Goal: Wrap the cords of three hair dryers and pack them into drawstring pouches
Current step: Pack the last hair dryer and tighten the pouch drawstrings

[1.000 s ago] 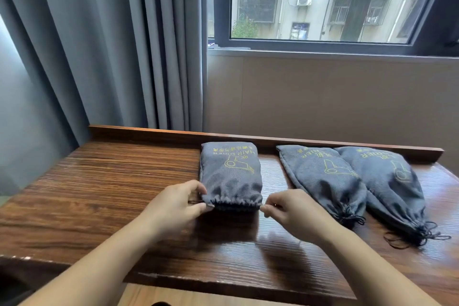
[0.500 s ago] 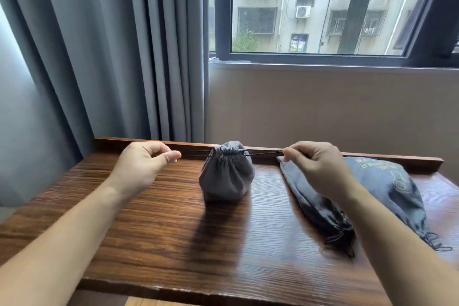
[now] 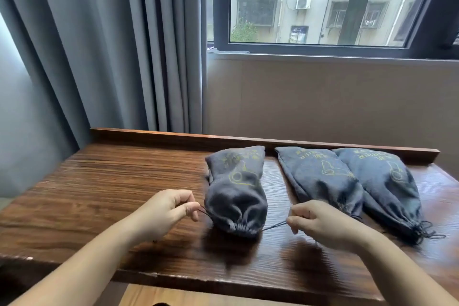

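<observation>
Three grey drawstring pouches with yellow print lie on the wooden table (image 3: 104, 196). The left pouch (image 3: 236, 194) is bulging, and its gathered mouth faces me, pulled tight. My left hand (image 3: 166, 211) pinches its black drawstring (image 3: 205, 212) on the left side. My right hand (image 3: 320, 223) pinches the other drawstring end (image 3: 274, 225) on the right. The middle pouch (image 3: 318, 176) and the right pouch (image 3: 382, 181) lie closed side by side, cords loose at their mouths. No hair dryer shows; any contents are hidden inside the pouches.
A raised wooden lip (image 3: 173, 135) runs along the table's back edge. Grey curtains (image 3: 111, 45) hang behind on the left and a window (image 3: 323, 2) sits above a beige wall. Loose cords (image 3: 427, 232) of the right pouch lie near the right side.
Half a second ago the pouch hung raised by its strings near the back lip. Now it lies on the table, mouth toward me, and both hands have come down and nearer, still on the strings.
</observation>
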Demonstrator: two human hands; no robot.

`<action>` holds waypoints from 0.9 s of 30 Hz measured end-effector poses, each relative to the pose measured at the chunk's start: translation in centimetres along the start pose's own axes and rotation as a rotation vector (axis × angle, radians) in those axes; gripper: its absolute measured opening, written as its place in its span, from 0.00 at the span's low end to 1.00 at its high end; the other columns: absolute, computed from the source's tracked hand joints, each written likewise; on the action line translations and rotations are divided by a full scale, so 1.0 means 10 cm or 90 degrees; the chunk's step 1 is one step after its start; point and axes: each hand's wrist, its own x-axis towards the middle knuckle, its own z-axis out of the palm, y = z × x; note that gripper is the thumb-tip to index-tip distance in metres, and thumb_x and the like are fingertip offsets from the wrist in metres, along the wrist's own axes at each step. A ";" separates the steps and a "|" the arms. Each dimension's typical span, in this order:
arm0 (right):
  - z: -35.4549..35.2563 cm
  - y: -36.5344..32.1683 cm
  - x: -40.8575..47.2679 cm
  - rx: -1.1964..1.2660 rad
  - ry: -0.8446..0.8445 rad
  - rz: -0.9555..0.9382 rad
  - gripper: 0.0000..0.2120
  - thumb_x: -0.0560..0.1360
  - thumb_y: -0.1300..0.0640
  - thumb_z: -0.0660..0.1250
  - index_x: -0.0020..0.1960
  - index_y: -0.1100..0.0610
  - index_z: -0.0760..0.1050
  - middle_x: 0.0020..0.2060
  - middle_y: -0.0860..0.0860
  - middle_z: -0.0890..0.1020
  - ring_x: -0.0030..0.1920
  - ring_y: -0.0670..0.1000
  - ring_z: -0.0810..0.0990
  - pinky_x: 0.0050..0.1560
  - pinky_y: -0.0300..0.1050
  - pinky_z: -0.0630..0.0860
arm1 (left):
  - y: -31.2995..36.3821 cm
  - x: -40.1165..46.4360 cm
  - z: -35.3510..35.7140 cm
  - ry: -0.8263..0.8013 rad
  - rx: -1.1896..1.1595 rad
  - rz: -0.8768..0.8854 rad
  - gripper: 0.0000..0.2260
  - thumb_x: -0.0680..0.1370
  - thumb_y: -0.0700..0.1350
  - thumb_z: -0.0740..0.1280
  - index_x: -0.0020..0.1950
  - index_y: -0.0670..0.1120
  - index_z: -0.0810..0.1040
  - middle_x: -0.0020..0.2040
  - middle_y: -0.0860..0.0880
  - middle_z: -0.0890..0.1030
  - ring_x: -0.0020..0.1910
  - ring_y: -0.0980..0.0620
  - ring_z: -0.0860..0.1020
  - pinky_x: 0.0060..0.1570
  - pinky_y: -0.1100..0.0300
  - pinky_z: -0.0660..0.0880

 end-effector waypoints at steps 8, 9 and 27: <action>0.11 0.04 -0.08 -0.125 -0.040 -0.025 0.10 0.76 0.49 0.66 0.38 0.51 0.78 0.30 0.43 0.78 0.34 0.40 0.73 0.36 0.35 0.67 | -0.06 -0.01 0.15 -0.045 0.153 0.027 0.17 0.77 0.64 0.63 0.45 0.51 0.80 0.43 0.58 0.81 0.48 0.62 0.76 0.54 0.61 0.72; 0.14 0.02 -0.08 -0.133 -0.038 -0.030 0.10 0.75 0.46 0.67 0.39 0.51 0.77 0.33 0.46 0.79 0.35 0.41 0.74 0.38 0.37 0.68 | -0.07 -0.01 0.17 -0.057 0.203 0.046 0.21 0.75 0.69 0.60 0.48 0.53 0.79 0.46 0.59 0.79 0.51 0.63 0.73 0.58 0.60 0.70; 0.89 -0.34 -0.09 -0.067 0.235 -0.051 0.14 0.77 0.47 0.67 0.51 0.45 0.60 0.46 0.46 0.75 0.51 0.50 0.74 0.49 0.41 0.66 | 0.32 -0.08 0.76 0.105 0.005 0.182 0.01 0.77 0.47 0.68 0.47 0.52 0.79 0.40 0.63 0.80 0.42 0.66 0.77 0.44 0.68 0.70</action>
